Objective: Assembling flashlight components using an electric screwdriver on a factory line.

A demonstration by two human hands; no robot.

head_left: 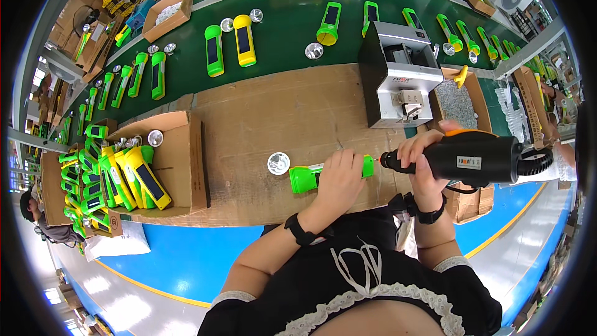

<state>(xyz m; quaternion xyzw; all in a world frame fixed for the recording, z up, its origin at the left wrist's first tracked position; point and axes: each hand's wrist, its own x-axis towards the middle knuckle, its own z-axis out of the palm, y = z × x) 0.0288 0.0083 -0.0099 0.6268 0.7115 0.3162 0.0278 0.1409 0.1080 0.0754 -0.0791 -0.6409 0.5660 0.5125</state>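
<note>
While your left hand (341,177) lies over the middle of a green flashlight (303,180), its fingers pressed together and curled round the barrel, your right hand (426,158) is wrapped about the front of a black electric screwdriver (476,159). The flashlight lies on its side near the near edge of the cardboard-covered counter (267,112), its wide head toward the left edge and its narrow end toward the right. You have the screwdriver's bit levelled at that narrow end; whether the two touch is too small to tell. Just left of the flashlight's head sits a loose silver reflector (278,163). At your counter's left edge stands an open cardboard box (199,168), heaped with green and yellow flashlights (115,177). A black and silver machine (401,71) occupies the far right corner, with a box of small screws (456,102) beside it. Beyond the far edge, a green belt (280,37) carries more flashlights and reflectors.
</note>
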